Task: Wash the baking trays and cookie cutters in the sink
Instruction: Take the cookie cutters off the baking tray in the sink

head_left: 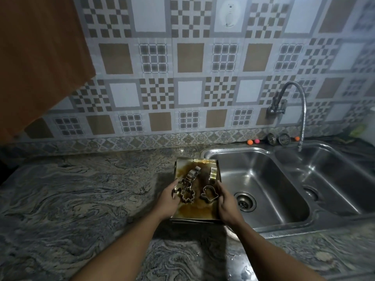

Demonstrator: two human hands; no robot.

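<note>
Both hands hold the baking tray [195, 211] by its side edges, the left hand [169, 199] curled over the left rim and the right hand [228, 203] clasping the right rim. The tray sits at the bench [81, 199] edge just left of the sink [263, 179], greasy brown residue across its floor. It looks stiff, thin metal, likely slick, so the rims seem the safest hold. Loose on it lie several cookie cutters [187, 194], light and liable to slide if it tips. The sink's left basin [274, 203] holds only its drain [244, 201].
</note>
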